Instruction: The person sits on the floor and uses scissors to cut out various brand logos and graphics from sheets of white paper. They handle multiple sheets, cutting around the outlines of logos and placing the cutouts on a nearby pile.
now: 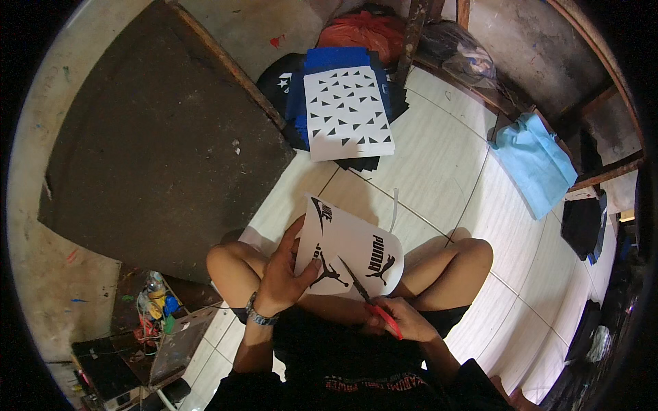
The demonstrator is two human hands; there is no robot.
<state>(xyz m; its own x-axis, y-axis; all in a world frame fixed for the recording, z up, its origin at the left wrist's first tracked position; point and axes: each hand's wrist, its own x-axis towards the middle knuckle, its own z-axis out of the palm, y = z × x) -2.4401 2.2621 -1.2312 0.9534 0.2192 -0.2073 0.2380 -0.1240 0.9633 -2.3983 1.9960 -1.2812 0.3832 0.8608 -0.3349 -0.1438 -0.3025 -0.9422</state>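
My left hand (285, 277) grips the left side of a white sheet (347, 236) printed with black sports-brand logos, including Nike and Puma. The sheet curves above my crossed legs. In my right hand (406, 318) is a pair of scissors (379, 311) with red handles. Their dark blades point up and left, and the tips lie over the sheet between two of the logos. Whether the blades have paper between them I cannot tell. A thin white paper strip (395, 210) stands up just beyond the sheet's right edge.
Ahead on the tiled floor (442, 154), a sheet with black triangles (347, 115) tops a stack of blue and black pieces. A dark board (169, 144) lies to the left. Light blue fabric (537, 164) rests at right. Thread spools (154, 303) sit at lower left.
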